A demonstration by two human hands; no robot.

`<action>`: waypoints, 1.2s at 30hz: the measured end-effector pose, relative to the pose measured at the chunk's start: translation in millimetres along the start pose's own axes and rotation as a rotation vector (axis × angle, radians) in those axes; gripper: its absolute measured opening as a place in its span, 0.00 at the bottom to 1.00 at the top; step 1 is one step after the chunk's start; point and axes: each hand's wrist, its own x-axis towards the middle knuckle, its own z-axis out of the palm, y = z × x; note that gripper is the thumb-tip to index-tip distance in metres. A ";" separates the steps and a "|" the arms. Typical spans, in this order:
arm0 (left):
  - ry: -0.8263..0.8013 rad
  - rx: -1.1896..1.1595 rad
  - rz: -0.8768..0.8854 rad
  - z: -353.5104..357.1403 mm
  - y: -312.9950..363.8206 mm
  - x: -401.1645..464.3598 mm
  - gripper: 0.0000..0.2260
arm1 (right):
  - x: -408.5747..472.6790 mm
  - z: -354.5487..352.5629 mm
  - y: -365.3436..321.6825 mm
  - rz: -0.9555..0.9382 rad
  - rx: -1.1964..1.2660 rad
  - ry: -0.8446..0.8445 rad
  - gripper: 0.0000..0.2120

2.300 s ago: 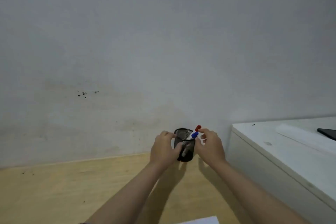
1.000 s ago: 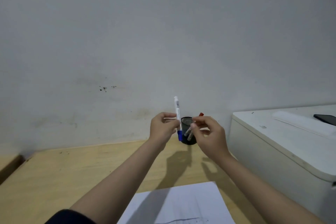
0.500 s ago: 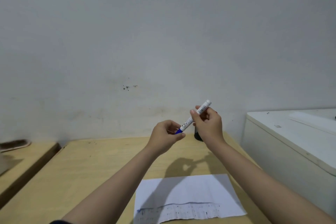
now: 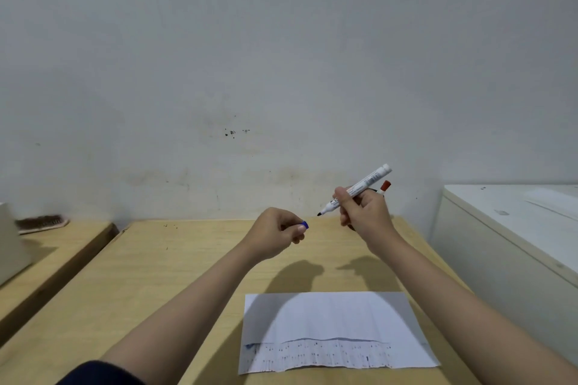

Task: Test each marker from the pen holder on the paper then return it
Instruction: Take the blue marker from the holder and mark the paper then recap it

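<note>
My right hand [image 4: 364,212] grips a white marker [image 4: 359,187], uncapped, its dark tip pointing down-left in the air. The marker's blue cap [image 4: 304,225] is pinched in my left hand [image 4: 275,236], a short gap left of the tip. A white paper sheet [image 4: 331,316] lies on the wooden table [image 4: 162,278] near me, with marks along its near edge. The pen holder is almost wholly hidden behind my right hand; a red-capped marker [image 4: 385,186] sticks up from there.
A white cabinet [image 4: 506,228] stands right of the table, its top higher than the tabletop. A second wooden surface [image 4: 56,247] lies to the left, with a brush [image 4: 42,223] on it by the wall and a pale box at the left edge.
The marker came out of the holder into both hands. The cap has since come off: my left hand moved left with it, my right hand keeps the marker. The view tilted down onto the paper.
</note>
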 end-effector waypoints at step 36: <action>-0.046 0.097 -0.234 -30.7 -106.4 -87.9 0.12 | -69.8 100.9 64.9 0.394 0.224 -0.134 0.11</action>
